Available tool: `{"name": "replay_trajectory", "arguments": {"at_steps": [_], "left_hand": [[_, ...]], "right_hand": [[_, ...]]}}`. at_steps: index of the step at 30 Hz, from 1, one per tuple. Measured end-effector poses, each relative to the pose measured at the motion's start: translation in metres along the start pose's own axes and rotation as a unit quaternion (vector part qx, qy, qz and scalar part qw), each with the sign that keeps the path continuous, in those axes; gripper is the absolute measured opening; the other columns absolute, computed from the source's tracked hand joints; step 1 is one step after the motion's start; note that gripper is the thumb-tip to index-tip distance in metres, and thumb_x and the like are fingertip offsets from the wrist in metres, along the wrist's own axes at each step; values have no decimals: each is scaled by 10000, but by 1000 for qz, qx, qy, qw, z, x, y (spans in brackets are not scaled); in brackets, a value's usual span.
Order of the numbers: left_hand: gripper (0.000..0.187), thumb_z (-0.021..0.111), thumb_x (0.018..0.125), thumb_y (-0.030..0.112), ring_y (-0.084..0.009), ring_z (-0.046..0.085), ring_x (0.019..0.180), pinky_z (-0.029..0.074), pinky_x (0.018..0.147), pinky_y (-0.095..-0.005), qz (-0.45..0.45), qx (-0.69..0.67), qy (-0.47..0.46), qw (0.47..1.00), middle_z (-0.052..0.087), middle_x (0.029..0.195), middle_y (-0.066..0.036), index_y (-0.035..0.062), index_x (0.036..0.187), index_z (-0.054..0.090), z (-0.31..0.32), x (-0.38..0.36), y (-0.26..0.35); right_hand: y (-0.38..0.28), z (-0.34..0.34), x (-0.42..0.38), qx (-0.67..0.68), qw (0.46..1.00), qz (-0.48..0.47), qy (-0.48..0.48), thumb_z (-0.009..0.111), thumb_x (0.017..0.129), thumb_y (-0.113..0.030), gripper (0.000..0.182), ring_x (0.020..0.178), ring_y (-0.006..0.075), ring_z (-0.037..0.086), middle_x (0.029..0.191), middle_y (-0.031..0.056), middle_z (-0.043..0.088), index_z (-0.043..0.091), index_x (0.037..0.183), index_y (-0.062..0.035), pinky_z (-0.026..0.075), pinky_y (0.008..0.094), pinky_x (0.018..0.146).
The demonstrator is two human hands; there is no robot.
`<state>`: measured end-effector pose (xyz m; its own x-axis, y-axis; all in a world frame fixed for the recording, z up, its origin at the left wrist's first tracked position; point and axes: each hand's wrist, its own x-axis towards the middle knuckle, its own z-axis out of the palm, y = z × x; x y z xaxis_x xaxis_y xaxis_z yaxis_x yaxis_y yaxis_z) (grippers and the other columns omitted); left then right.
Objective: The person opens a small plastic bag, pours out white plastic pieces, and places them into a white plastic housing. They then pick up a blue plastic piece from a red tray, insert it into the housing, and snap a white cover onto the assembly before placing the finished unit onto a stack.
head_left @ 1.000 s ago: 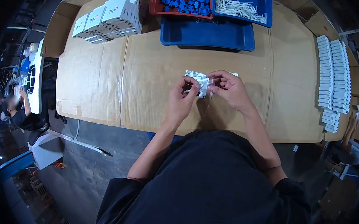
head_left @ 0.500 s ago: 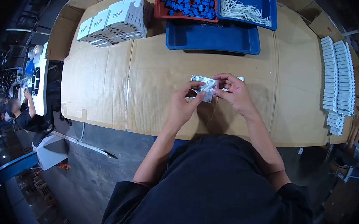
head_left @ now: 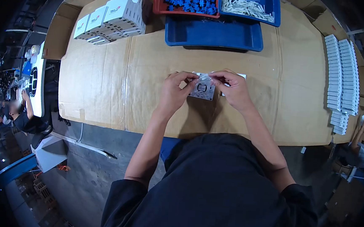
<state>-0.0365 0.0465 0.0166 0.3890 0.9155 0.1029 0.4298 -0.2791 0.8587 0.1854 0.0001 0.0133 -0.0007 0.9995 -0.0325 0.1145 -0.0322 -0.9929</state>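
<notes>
Both hands hold a small clear plastic bag (head_left: pixel 202 88) above the cardboard-covered table, with a dark ring-like shape showing in it. The fingers of my left hand (head_left: pixel 177 88) are pinched on its upper left edge. My right hand (head_left: pixel 232 88) pinches the upper right edge, close to the left fingertips. Partly hidden behind my right hand lies a white item (head_left: pixel 242 76) on the table. The exact contents of the bag are too small to tell.
Stacked white boxes (head_left: pixel 112 18) stand at the back left. A red tray (head_left: pixel 164 10) of blue pieces, a blue tray (head_left: pixel 277 12) of white sticks and another blue tray (head_left: pixel 215 35) are at the back. White stacks (head_left: pixel 343 76) stand right. People sit at both sides.
Both hands have shifted to the bag's top edge, the left one moving left. The bag now hangs flatter, with its dark ring-like shape visible. The camera view has shifted slightly.
</notes>
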Motion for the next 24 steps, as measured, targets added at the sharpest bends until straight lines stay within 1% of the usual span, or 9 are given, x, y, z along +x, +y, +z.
{"name": "replay_trajectory", "arguments": {"at_steps": [3,6,9,12,15,18,21,24], "left_hand": [[142,775,893,124,-221,655,874,479,898,-378,55,82,-6,995,742,911,-61,69,1024,770,-2,-3,-8],[126,776,878,149,-245,640,923,441,948,-401,66,124,-33,990,733,912,-46,83,985,766,-4,-8,-9],[94,765,879,173,-232,630,955,428,962,-417,106,157,-13,982,713,898,-9,123,959,766,-1,-11,-18],[87,770,870,170,-235,625,968,425,967,-422,131,189,-7,973,701,924,-5,127,945,761,0,-12,-23],[84,769,866,165,-232,623,976,428,960,-420,133,189,-16,973,684,926,-9,126,938,751,1,-11,-25],[91,766,871,154,-239,622,950,446,942,-406,112,179,-52,976,682,935,-27,104,947,754,-3,-8,-20],[86,753,860,130,-240,624,977,474,905,-401,134,169,-56,975,667,931,-28,102,938,732,1,-2,-22],[112,746,856,114,-252,624,977,500,895,-411,131,154,-81,976,667,949,-31,94,966,738,0,3,-25]], "right_hand": [[11,5,-5,-79,996,-29,6,748,930,-39,170,822,127,618,920,59,682,764,1098,-17,496,270,776],[10,10,-11,-137,990,-3,9,777,901,-53,184,819,159,604,924,68,700,775,1084,-46,493,303,762],[19,12,-15,-202,978,-54,29,794,870,-108,192,897,226,633,894,67,714,776,1058,-70,490,356,870],[23,13,-19,-292,950,-106,37,793,860,-151,158,947,236,627,870,48,719,774,1008,-101,464,382,909],[29,12,-19,-327,936,-132,17,816,814,-121,185,936,230,602,929,39,694,772,992,-95,455,377,897],[29,9,-16,-338,927,-161,-5,801,793,-113,179,939,249,600,937,42,684,745,959,-80,457,383,891],[29,8,-17,-344,926,-157,-24,791,780,-113,194,939,262,598,931,45,678,722,954,-63,461,391,886],[29,9,-17,-354,922,-156,-21,784,781,-116,168,940,262,590,925,40,667,730,931,-61,466,394,882]]}}
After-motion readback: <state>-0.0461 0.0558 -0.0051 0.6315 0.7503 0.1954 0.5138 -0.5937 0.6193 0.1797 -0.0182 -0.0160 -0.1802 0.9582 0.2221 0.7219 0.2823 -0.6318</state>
